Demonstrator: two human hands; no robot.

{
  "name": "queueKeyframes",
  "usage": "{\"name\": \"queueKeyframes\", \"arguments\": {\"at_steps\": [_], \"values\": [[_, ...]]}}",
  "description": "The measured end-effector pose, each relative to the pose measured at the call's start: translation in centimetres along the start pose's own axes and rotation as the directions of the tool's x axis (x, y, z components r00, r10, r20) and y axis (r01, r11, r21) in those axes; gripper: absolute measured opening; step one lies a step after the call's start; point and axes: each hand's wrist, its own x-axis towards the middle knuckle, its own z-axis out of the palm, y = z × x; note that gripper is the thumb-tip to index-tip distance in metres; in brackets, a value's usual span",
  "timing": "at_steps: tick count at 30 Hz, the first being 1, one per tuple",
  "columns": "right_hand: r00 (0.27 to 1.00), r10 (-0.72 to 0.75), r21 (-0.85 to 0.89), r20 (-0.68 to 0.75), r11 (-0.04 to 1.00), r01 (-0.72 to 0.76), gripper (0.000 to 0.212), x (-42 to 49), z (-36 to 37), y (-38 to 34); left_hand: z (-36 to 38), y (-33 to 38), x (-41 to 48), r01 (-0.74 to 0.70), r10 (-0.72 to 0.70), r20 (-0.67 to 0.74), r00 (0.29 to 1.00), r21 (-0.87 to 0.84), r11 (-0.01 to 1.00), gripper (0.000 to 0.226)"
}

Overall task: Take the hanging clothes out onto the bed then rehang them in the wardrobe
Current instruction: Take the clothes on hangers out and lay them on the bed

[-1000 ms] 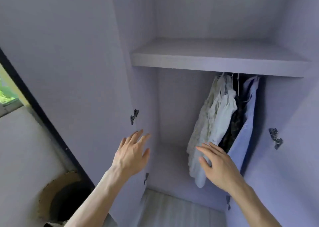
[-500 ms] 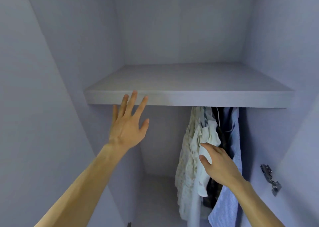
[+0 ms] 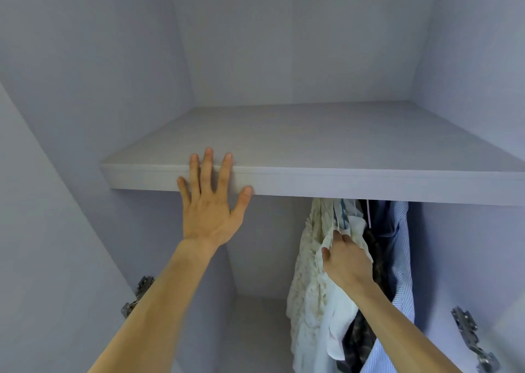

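While both bare forearms stretch up into the wardrobe (image 3: 85,88), the right hand (image 3: 346,262) curls its fingers (image 3: 340,235) into the hanging clothes (image 3: 306,259) — bunched beneath the shelf's (image 3: 341,145) right half. The left hand (image 3: 208,208) lies flat, fingers spread, fingertips resting over the shelf's front edge.

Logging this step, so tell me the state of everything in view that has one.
Left hand: open, fingers spread on the shelf edge.
Right hand: gripping the clothes.
Clothes: hanging under the shelf, bunched at right.
Shelf: level, left hand on its front edge.
Wardrobe: open.
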Motion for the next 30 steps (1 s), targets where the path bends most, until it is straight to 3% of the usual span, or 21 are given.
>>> {"name": "queueKeyframes", "arguments": {"at_steps": [6,13,17,19,21,23,30], "values": [[0.992,0.129,-0.046,0.000,0.991,-0.128,0.059,3.0,-0.1,-1.2,0.0,-0.1,0.1,-0.008,0.008,0.009,1.000,0.011,1.000,0.072],[0.998,0.058,-0.028,0.037,0.998,-0.057,0.037,4.1,0.8,-2.2,0.3,-0.4,0.0,-0.015,0.015,-0.002,1.000,0.030,0.999,0.074],[0.978,0.048,0.211,0.202,0.973,-0.091,0.016,5.0,0.8,-2.7,0.6,-0.5,0.1,-0.028,0.029,-0.027,0.999,0.038,0.999,0.074],[0.950,0.050,0.402,0.307,0.898,-0.177,0.010,5.3,0.3,-3.2,0.7,-0.6,0.2,-0.027,0.029,-0.029,0.999,0.047,0.999,0.075],[0.915,0.023,0.623,0.403,0.725,-0.293,0.010,5.0,-0.2,-3.7,0.7,-0.6,0.1,-0.029,0.031,-0.028,0.999,0.054,0.998,0.074],[0.915,-0.027,0.744,0.403,0.592,-0.310,0.013,4.8,-0.3,-3.9,0.7,-0.7,0.1,-0.033,0.034,-0.024,0.999,0.061,0.998,0.074],[0.933,-0.159,0.833,0.323,0.515,-0.201,0.013,3.5,-1.3,-5.2,0.9,-0.8,0.3,-0.035,0.037,-0.027,0.999,0.074,0.997,0.075]]}}
